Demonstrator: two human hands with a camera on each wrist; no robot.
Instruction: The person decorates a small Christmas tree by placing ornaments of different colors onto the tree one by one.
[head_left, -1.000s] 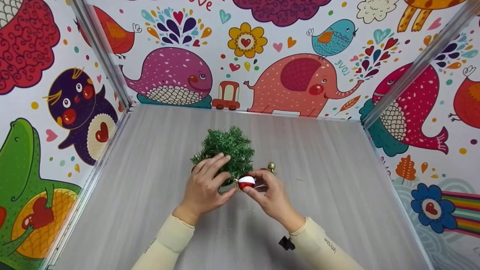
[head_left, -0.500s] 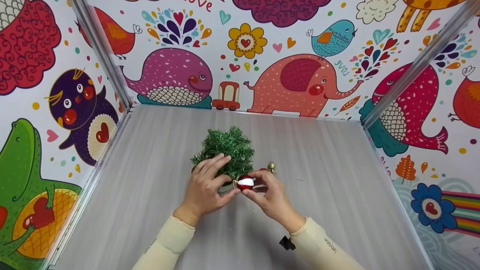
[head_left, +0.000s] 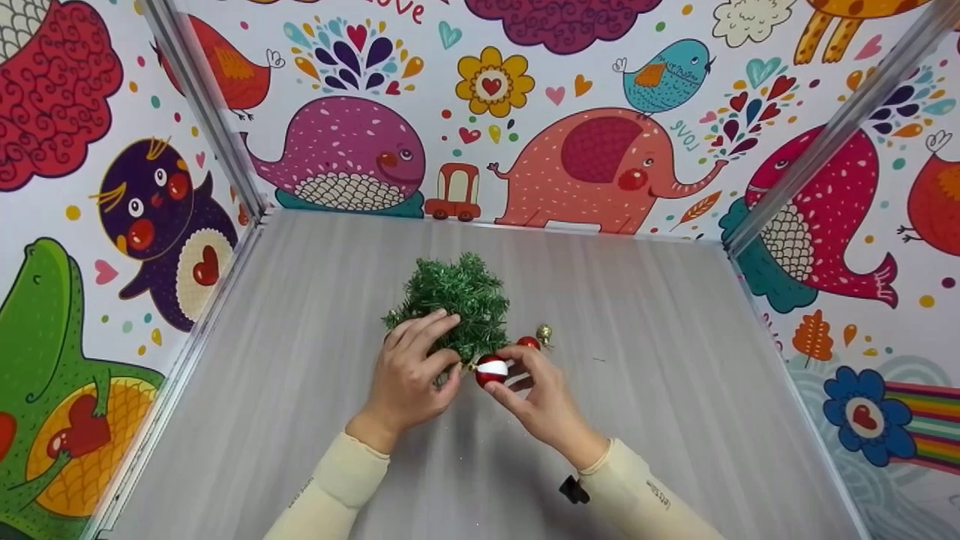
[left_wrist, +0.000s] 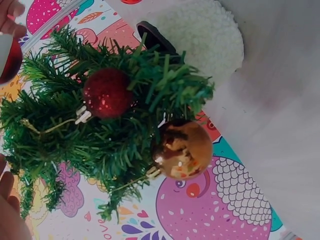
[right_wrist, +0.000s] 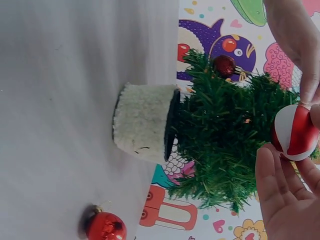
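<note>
A small green artificial Christmas tree (head_left: 459, 289) stands on a white fuzzy pot (right_wrist: 142, 122). My right hand (head_left: 546, 394) pinches a red-and-white striped bauble (head_left: 491, 370) between thumb and fingers, at the tree's near right side. My left hand (head_left: 414, 373) lies against the near left side of the tree. Its thumb and index finger come together at the bauble's gold string (head_left: 470, 367); the exact contact is partly hidden. On the tree hang a dark red glitter bauble (left_wrist: 107, 93) and a shiny gold bauble (left_wrist: 183, 150), both in the left wrist view.
Right of the tree on the grey table (head_left: 660, 360) lie a shiny red bauble (head_left: 528, 343) and a small gold ornament (head_left: 544, 331). Cartoon-printed walls stand at the back and both sides, with metal posts (head_left: 810, 142) at the corners.
My left thumb has drawn back from the striped bauble toward the index finger. The right hand has shifted slightly, leaving more of the red bauble on the table visible. The tree stays put.
</note>
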